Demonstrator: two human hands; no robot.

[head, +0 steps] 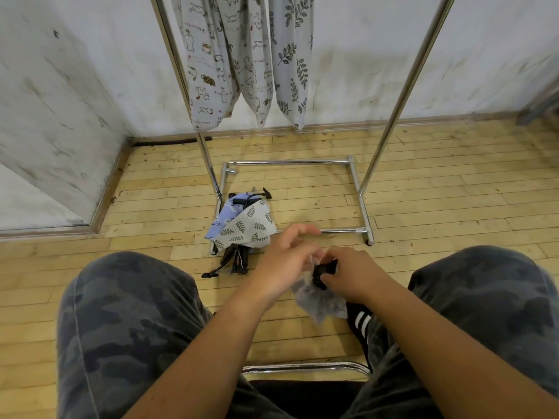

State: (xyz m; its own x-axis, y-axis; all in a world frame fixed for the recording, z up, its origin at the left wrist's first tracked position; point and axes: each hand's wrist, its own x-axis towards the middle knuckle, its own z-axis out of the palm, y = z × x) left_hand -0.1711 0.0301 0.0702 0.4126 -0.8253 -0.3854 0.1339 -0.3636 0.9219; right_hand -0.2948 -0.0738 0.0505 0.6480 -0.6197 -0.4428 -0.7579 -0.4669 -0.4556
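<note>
Grey, the small grey patterned cloth [322,303] hangs in the air between the person's knees, in front of the seat and above the wooden plank floor [423,182]. At its top edge sits a black plastic clip [325,273]. The right hand [355,275] grasps this clip, with the thumb laid over it and the fingers curled round the far side. The left hand [282,261] is just beside it, its fingers bent and its forefinger reaching forward. Its fingertips meet the cloth's blurred upper edge, and I cannot tell whether they pinch it or only touch it.

Camouflage trousers [121,313] cover both thighs at either side of the hands, and a chrome chair rim [302,367] shows low between them.

Farther out on the floor stands a chrome clothes rack [402,95], its base bars forming a rectangle. A pile of printed cloths [242,225], blue and leaf-patterned with black clips among them, lies across the near left corner of that base. From the top of the rack hang animal-print cloths [211,71] and, to their right, a leaf-print cloth [293,55], all against a scuffed white wall [363,55].
</note>
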